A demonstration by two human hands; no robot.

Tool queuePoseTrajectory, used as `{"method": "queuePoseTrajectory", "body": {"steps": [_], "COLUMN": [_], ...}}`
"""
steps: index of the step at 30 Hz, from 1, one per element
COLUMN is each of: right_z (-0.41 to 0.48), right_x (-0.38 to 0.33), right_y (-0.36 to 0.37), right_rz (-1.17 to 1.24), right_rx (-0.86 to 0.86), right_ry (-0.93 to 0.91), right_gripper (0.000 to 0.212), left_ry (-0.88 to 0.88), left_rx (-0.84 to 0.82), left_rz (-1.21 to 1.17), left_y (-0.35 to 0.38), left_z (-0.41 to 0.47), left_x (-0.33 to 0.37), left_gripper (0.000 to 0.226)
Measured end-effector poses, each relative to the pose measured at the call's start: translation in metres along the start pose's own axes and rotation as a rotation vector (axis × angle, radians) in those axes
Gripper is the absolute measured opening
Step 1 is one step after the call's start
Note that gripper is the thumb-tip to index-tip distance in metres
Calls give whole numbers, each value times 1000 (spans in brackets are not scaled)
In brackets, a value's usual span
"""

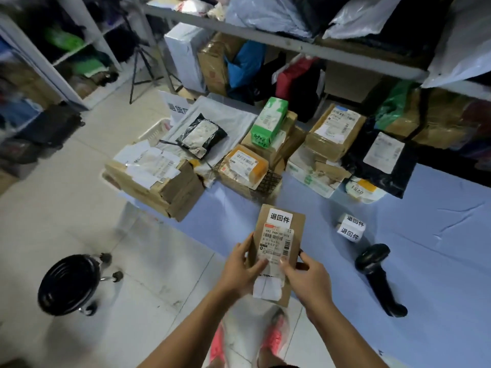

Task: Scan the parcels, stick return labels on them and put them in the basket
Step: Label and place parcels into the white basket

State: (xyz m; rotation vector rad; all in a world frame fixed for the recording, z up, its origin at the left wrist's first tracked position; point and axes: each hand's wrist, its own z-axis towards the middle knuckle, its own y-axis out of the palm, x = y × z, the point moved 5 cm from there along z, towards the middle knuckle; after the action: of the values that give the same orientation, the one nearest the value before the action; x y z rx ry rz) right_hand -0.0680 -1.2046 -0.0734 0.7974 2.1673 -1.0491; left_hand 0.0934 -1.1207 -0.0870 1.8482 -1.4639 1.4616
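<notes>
Parcel (277,243) up in both hands, return label (280,218) already stuck on top!
The left hand (240,269) and right hand (308,277) gripped its sides, fingers curled round the edges, over the bench's (438,261) near edge. The scanner (377,274) and label roll (350,228) lay to the right.

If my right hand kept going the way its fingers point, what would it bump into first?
The small cardboard parcel, which the right hand grips; beyond it, probably your left hand.
</notes>
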Motion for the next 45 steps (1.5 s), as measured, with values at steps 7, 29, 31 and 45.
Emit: {"method": "queuePoseTrajectory", "body": {"steps": [7,29,31,45], "right_z": [-70,-159,-135,62], "right_x": [-74,-252,-274,-427], "right_y": [73,433,457,573], "right_rz": [-87,61,63,46], "right_rx": [-77,-342,-347,-242], "right_ry": [-192,-258,-258,-154], "right_gripper": [22,13,14,13], "left_ry": [72,51,36,-12], "left_rx": [177,312,305,207], "left_rz": [-123,-209,-201,-100], "left_y": [-110,-499,-525,-662], "left_z": [-67,-101,-69,179], "left_x": [-17,-133,-134,-108], "left_gripper": [63,61,66,80]}}
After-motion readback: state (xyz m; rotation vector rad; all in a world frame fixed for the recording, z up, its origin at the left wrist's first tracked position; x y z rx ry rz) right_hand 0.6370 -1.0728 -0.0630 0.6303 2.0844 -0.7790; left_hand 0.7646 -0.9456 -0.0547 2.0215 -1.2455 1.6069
